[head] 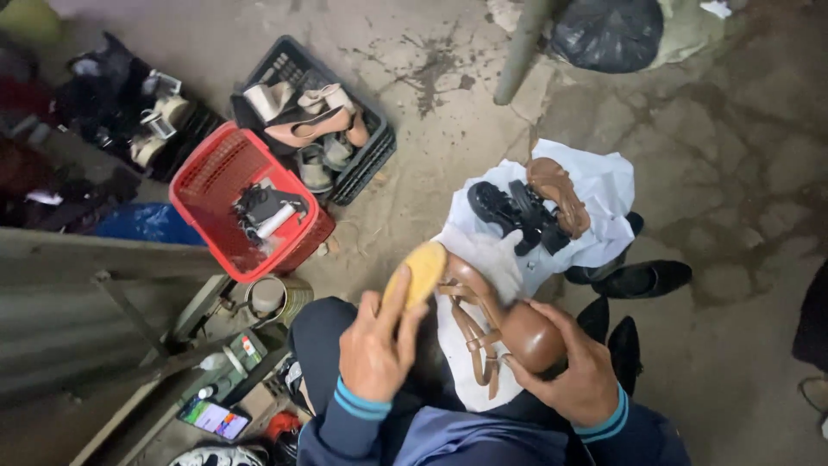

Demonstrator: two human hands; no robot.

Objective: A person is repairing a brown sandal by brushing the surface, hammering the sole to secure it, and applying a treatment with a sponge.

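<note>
Down on our lap: we've got a brown sandal (500, 332) over a white cloth (595, 194).
Left hand (373, 352): grip closed around a yellow brush (418, 274), just above the sandal's straps.
Right hand (576, 373): fingers wrapped round the sandal's heel end.
Cloth: also carries a black sandal (509, 211) and another brown one (559, 194).
Floor: red basket (226, 164), black crate (289, 60) of shoes.

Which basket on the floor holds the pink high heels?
The black crate, behind the red basket. The red one holds only dark items and a white tube.
</note>
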